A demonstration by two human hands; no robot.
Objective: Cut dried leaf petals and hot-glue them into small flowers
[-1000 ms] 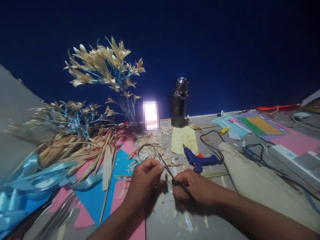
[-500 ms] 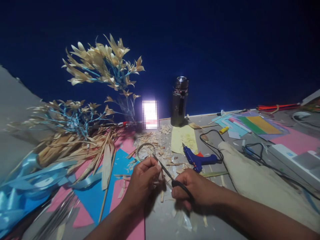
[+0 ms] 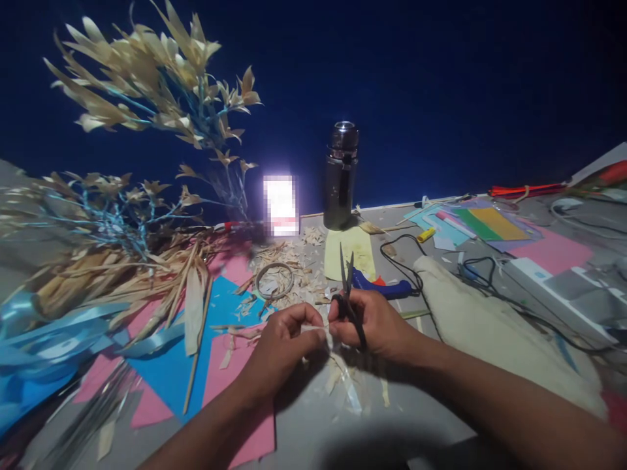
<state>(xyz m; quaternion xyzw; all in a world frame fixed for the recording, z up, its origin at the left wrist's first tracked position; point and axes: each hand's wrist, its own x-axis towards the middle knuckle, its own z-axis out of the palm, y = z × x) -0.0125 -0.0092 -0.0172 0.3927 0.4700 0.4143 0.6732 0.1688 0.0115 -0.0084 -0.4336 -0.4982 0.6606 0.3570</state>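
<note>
My left hand (image 3: pixel 289 343) is closed, thumb and fingertips pinching a small pale strip (image 3: pixel 329 338) that looks like dried husk. Close beside it, my right hand (image 3: pixel 379 326) grips black-handled scissors (image 3: pixel 347 287), their blades pointing up and slightly apart. The right fingertips also meet at the pale strip. Beyond the hands lies a ring-shaped roll of tape (image 3: pixel 258 281) among husk scraps (image 3: pixel 306 261). A blue glue gun (image 3: pixel 396 289) rests behind the right hand, partly hidden by it and the scissors.
A dark metal flask (image 3: pixel 337 192) stands at the back near yellow paper (image 3: pixel 333 254). Artificial flower branches (image 3: pixel 142 222), dried husks (image 3: pixel 161 274) and blue ribbon (image 3: pixel 53 346) fill the left. A cream cloth bundle (image 3: pixel 470 320), cables and a white power strip (image 3: pixel 553 294) lie right.
The scissors have swung from pointing at the left fingertips to pointing upward. My right fingertips have moved in to meet the left ones at the strip. The whole view has shifted slightly.
</note>
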